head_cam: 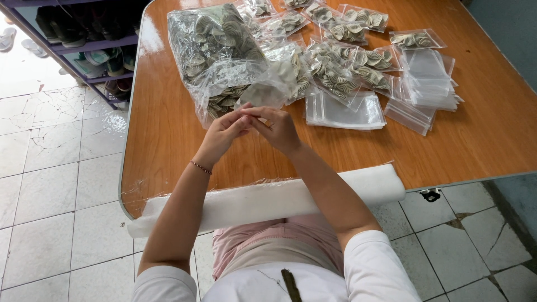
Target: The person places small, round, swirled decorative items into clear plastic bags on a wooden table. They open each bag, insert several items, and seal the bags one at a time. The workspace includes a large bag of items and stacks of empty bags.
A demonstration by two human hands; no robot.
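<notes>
My left hand and my right hand meet fingertip to fingertip above the wooden table, just in front of a large clear plastic bag full of small round beige pieces. The fingers pinch something small between them; I cannot make out what it is. The bag's open mouth lies right behind my fingertips.
Several small clear bags filled with the same pieces lie behind and to the right. Stacks of empty clear zip bags sit at the right. A white foam roll pads the table's near edge. A shoe rack stands at far left.
</notes>
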